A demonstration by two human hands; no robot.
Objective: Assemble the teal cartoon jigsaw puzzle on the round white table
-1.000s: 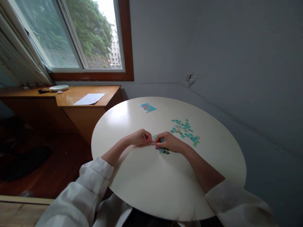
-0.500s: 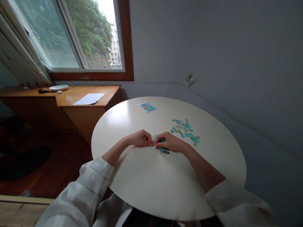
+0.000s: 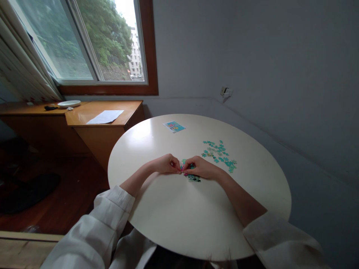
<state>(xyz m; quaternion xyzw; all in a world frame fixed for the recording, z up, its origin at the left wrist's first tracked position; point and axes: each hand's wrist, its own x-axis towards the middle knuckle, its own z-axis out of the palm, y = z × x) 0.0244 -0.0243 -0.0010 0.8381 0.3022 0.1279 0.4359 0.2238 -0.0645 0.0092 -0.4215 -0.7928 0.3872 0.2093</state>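
A partly joined jigsaw puzzle [image 3: 194, 178], mostly green with pink and dark patches, lies on the white round table [image 3: 179, 220]. At its left edge my left hand [image 3: 167, 163] pinches a small puzzle piece between thumb and forefinger. My right hand [image 3: 201, 167] meets it there, fingertips closed on the same spot, its palm and fingers covering part of the joined section. The piece's shape is mostly hidden by the fingers. Loose turquoise and pale green puzzle pieces [image 3: 219, 148] are scattered beyond my right hand.
A colourful picture card [image 3: 174, 126] rests near the table's far edge. To the left, a wooden desk [image 3: 81, 118] holds a paper sheet [image 3: 105, 117] and a white plate [image 3: 69, 104]. Behind the table is a wall with a socket [image 3: 226, 92].
Both hands stay pinched together at the puzzle's left edge, with only a very slight shift of the fingers. The loose pieces and the card have not moved.
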